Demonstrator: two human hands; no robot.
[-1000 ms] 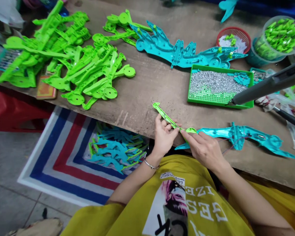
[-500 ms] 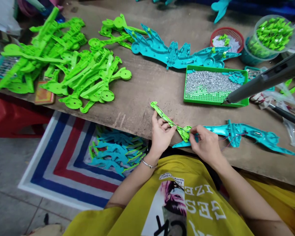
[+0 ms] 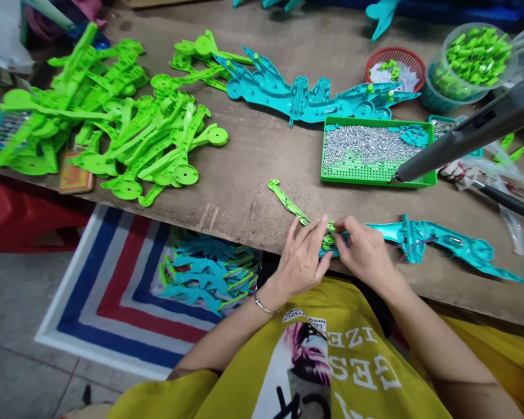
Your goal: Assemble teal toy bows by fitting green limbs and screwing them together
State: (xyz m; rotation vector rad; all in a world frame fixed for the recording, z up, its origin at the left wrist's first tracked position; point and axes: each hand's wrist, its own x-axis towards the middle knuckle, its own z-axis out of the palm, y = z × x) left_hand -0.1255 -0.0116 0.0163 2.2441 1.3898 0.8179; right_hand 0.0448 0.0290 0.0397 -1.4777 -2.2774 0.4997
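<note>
Fingers [image 3: 318, 234] narrow: left hand [image 3: 303, 255] and right hand [image 3: 367, 251] both pinch the lime-green limb [image 3: 284, 199] by its end nearest us, at our bench [image 3: 244, 180] front, beside the turquoise bow shell [image 3: 393, 234]. We should brace left, seat right gently.

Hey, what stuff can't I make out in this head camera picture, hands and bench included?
Head view:
Slim green part: one end mostly covered by the left hand and right hand; pinching or pressing can't be told.
Turquoise shell: one end mostly behind the hands.
Gray tool: cut off by the right edge.
Metal pieces in green basket: too small to separate.
</note>
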